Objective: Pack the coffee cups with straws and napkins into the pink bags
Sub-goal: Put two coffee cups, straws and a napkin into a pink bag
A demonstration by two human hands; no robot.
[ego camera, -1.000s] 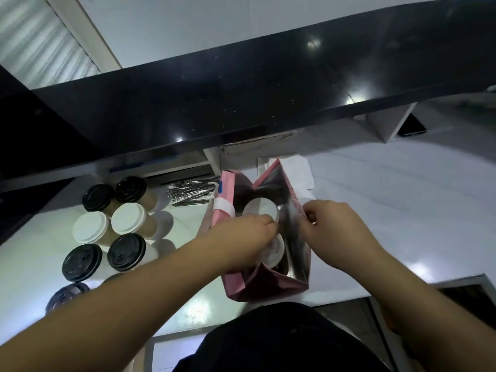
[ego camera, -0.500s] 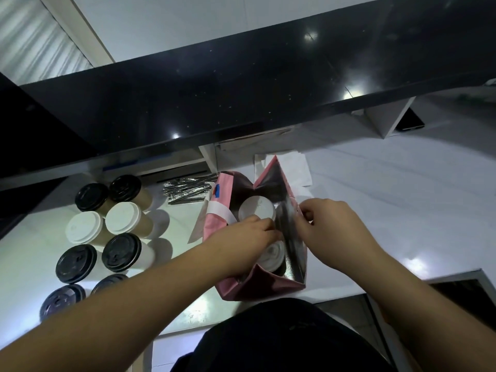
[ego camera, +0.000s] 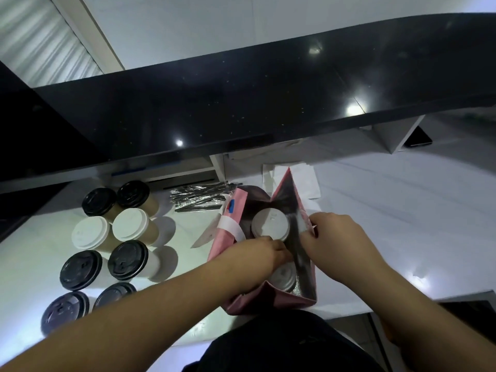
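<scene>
Right hand [ego camera: 338,237] pinches the pink bag [ego camera: 271,302] rim, holding it open so the left hand [ego camera: 257,253], grip hidden, can reach between two white-lidded cups [ego camera: 270,225] inside.

You have a pink bag [ego camera: 271,300] of matt paper with a shiny foil-like lining, smooth plastic cup lids [ego camera: 269,225], glossy-wrapped straws [ego camera: 200,196] and a polished, reflective black shelf [ego camera: 241,103].

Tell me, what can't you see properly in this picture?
Head view:
- Near white-lidded cup in the pink bag: mostly hidden by the left hand.
- Left fingertips: hidden inside the bag.
- Nearest black-lidded cups: blurred, partly covered by the left forearm.
- Straws: too small to count.
</scene>
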